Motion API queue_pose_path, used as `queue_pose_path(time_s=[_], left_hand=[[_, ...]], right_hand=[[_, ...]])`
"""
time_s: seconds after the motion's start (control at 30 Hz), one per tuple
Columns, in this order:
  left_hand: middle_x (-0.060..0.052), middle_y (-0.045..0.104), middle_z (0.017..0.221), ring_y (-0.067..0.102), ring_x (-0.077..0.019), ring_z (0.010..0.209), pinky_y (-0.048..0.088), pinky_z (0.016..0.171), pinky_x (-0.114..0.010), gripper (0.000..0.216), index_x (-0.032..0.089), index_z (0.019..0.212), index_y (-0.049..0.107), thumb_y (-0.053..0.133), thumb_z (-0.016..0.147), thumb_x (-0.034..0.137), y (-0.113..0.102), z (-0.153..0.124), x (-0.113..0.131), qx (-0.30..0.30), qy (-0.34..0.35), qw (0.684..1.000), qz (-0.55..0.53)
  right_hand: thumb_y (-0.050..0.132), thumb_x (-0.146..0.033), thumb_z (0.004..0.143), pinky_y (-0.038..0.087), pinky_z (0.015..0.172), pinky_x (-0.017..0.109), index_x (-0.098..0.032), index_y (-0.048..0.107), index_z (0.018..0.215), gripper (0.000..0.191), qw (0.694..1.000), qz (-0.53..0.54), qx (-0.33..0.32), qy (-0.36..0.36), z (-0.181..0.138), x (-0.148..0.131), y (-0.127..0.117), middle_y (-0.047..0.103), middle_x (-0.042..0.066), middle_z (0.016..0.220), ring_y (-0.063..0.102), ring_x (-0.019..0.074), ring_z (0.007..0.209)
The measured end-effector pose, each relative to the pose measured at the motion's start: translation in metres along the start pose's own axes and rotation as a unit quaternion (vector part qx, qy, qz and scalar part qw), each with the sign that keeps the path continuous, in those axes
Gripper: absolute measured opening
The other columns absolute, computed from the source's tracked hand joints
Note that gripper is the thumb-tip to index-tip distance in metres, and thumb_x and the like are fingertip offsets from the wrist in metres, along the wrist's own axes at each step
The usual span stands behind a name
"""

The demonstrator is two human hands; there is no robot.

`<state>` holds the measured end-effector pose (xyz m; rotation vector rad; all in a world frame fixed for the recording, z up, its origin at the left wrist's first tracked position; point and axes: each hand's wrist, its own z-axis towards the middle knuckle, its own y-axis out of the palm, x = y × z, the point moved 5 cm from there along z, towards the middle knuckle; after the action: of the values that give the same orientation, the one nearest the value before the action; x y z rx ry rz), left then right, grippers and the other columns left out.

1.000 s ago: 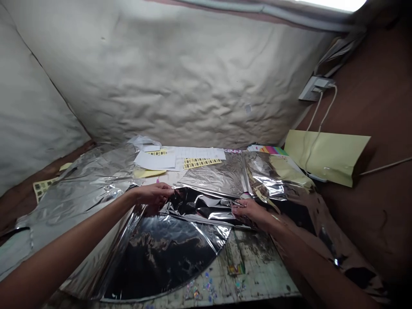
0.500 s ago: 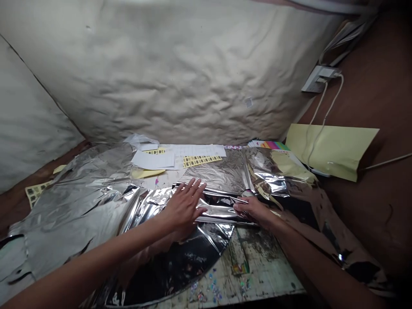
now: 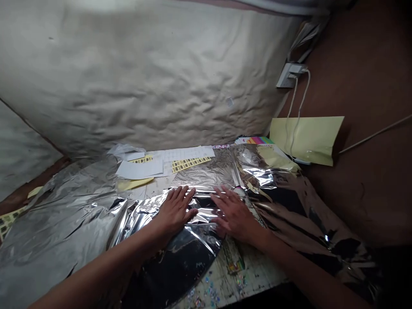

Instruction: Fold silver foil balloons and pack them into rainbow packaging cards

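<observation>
Shiny silver foil film (image 3: 202, 214) lies folded in a flat strip on the worktable. My left hand (image 3: 175, 210) rests flat on the strip's left part, fingers and thumb apart, holding nothing. To its right, my right hand (image 3: 234, 214) is over the strip's right end, palm down with spread fingers slightly smeared by motion. Whether its palm presses on the film cannot be seen. A rounded dark reflective flap of the film (image 3: 174, 262) hangs towards me below both hands.
White papers (image 3: 141, 168) and yellow label strips (image 3: 189, 164) lie behind the film. Crumpled film (image 3: 283, 201) spreads to the right. A yellow sheet (image 3: 307, 139) leans by a wall socket (image 3: 289, 75) with cables. Glittery scraps (image 3: 209, 289) dot the table's front edge.
My right hand has let go of the thin edge it pinched at the strip's right end and has moved left, opening flat over the film. My left hand stays on the strip. The view has shifted.
</observation>
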<state>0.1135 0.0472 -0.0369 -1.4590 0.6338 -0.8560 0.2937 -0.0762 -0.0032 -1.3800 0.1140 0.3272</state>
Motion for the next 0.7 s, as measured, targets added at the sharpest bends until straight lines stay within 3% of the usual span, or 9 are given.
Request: queue_pose_path(time_s=[0.07, 0.2, 0.3, 0.4, 0.47, 0.53, 0.7], left_hand=[[-0.010, 0.021, 0.162, 0.016, -0.0333, 0.149, 0.014, 0.117, -0.052, 0.071, 0.027, 0.156, 0.018, 0.027, 0.096, 0.064, 0.006, 0.001, -0.005, -0.019, -0.003, 1.000, -0.006], [-0.008, 0.014, 0.163, 0.010, -0.0332, 0.150, 0.015, 0.117, -0.053, 0.073, 0.028, 0.157, 0.012, 0.027, 0.096, 0.065, 0.009, 0.010, -0.014, -0.041, 0.014, 0.999, -0.008], [-0.009, 0.017, 0.163, 0.012, -0.0342, 0.150, 0.016, 0.116, -0.054, 0.072, 0.030, 0.156, 0.016, 0.035, 0.095, 0.064, -0.005, 0.017, -0.014, -0.030, 0.062, 0.998, 0.012], [-0.006, 0.019, 0.163, 0.013, -0.0334, 0.150, 0.011, 0.118, -0.055, 0.058, 0.035, 0.151, 0.033, 0.048, 0.096, 0.049, -0.026, 0.013, -0.003, 0.008, 0.126, 0.991, 0.044], [-0.007, 0.024, 0.162, 0.018, -0.0301, 0.149, 0.015, 0.118, -0.051, 0.051, 0.034, 0.148, 0.037, 0.046, 0.098, 0.037, -0.033, 0.001, 0.005, 0.013, 0.139, 0.989, 0.039], [-0.008, 0.025, 0.161, 0.021, -0.0291, 0.148, 0.022, 0.116, -0.049, 0.051, 0.033, 0.151, 0.033, 0.041, 0.100, 0.038, -0.029, -0.014, 0.011, -0.018, 0.139, 0.990, 0.014], [-0.009, 0.014, 0.164, 0.013, -0.0341, 0.149, 0.018, 0.116, -0.055, 0.064, 0.035, 0.154, 0.022, 0.038, 0.097, 0.059, -0.008, -0.047, 0.021, -0.060, 0.138, 0.988, -0.018]], right_hand=[[0.046, -0.058, 0.095, 0.016, 0.119, 0.051, -0.024, 0.030, 0.153, 0.069, 0.997, 0.011, -0.076, -0.002, 0.008, -0.002, 0.019, 0.023, 0.007, 0.161, 0.015, 0.0303, 0.149], [0.038, -0.063, 0.096, 0.009, 0.120, 0.051, -0.026, 0.022, 0.156, 0.073, 0.993, 0.026, -0.112, 0.037, 0.017, 0.001, 0.034, 0.014, 0.007, 0.163, 0.007, 0.0285, 0.151], [0.039, -0.060, 0.096, 0.009, 0.120, 0.052, -0.021, 0.025, 0.155, 0.072, 0.989, 0.042, -0.125, 0.074, 0.006, -0.011, 0.026, 0.013, 0.010, 0.163, 0.005, 0.0305, 0.150], [0.040, -0.056, 0.097, 0.020, 0.117, 0.055, -0.022, 0.035, 0.151, 0.064, 0.982, 0.082, -0.143, 0.090, -0.025, -0.033, 0.008, 0.024, 0.012, 0.161, 0.019, 0.0332, 0.148], [0.041, -0.055, 0.098, 0.029, 0.115, 0.051, -0.027, 0.041, 0.148, 0.057, 0.977, 0.128, -0.163, 0.055, -0.049, -0.048, -0.005, 0.035, 0.009, 0.156, 0.033, 0.0304, 0.143], [0.046, -0.057, 0.095, 0.032, 0.114, 0.046, -0.031, 0.042, 0.147, 0.058, 0.971, 0.166, -0.174, -0.011, -0.067, -0.060, -0.014, 0.038, 0.006, 0.155, 0.037, 0.0273, 0.141], [0.067, -0.065, 0.077, 0.016, 0.119, 0.054, -0.026, 0.023, 0.155, 0.097, 0.966, 0.136, -0.159, -0.154, -0.083, -0.073, 0.002, 0.015, 0.011, 0.163, 0.014, 0.0351, 0.149]])
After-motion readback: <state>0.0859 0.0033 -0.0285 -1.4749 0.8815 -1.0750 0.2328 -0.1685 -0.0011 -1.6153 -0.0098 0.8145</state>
